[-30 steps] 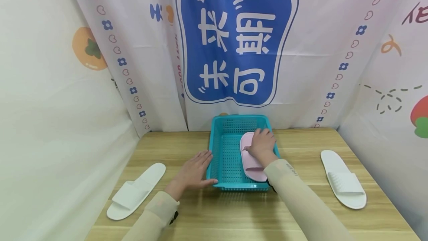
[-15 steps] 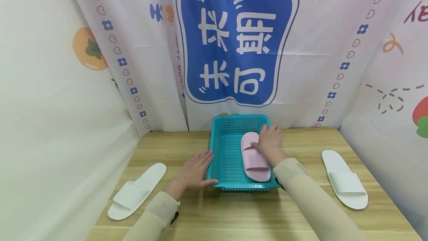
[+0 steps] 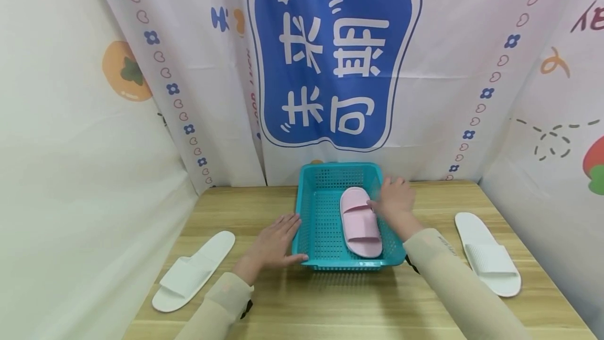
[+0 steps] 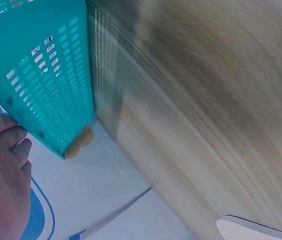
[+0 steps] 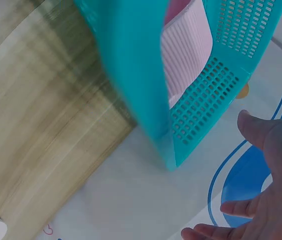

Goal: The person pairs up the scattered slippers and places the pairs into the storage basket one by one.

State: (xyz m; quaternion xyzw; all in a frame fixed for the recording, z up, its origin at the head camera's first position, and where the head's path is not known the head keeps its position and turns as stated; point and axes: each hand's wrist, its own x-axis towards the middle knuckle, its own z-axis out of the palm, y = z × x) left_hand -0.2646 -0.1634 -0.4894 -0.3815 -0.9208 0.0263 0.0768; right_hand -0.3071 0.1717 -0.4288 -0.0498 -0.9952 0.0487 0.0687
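Observation:
A teal plastic basket [image 3: 325, 224] with perforated walls stands on the table, and a pink slipper [image 3: 360, 224] lies in its right half. My left hand [image 3: 273, 243] rests along the basket's left rim with fingers extended and thumb at the front corner. In the left wrist view, those fingertips touch the rim from outside. Over the basket's right edge is my right hand [image 3: 397, 204], apart from the slipper and holding nothing. The right wrist view shows this right hand [image 5: 265, 185] with thumb and fingers spread, beyond the rim.
One white slipper [image 3: 193, 272] lies on the table at left, another white slipper [image 3: 488, 253] at right. The wooden table [image 3: 349, 308] reaches back to a printed white cloth [image 3: 226, 119], which hangs just behind the basket.
My right hand has released the pink slipper and moved right, out over the basket's right rim. The slipper now lies fully in view inside the basket. My left hand stays put.

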